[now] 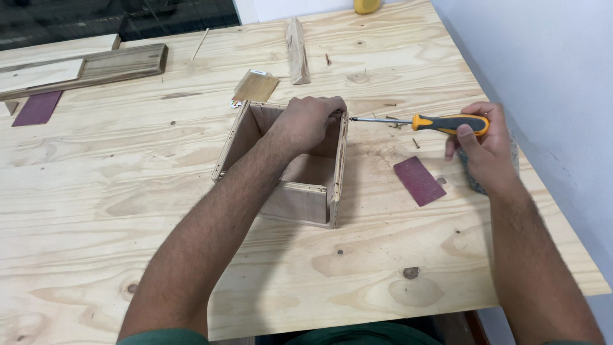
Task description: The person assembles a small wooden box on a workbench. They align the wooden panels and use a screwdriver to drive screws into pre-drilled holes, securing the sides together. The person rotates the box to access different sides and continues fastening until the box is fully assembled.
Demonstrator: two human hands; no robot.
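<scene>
Left hand (310, 121) clamped over far corner of open wooden box (281, 166), mid-table. Right hand (482, 144) fingers closed on screwdriver (421, 121), tip at box's right wall, probably on a screw. Risk: tip slips, gouges wood or left fingers.

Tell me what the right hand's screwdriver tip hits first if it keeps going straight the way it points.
The right hand holds the screwdriver level, shaft pointing left. Straight on, its tip would first meet the right wall of the wooden box, near the top edge where the left hand grips. It looks almost touching already, though depth is unclear.
</scene>
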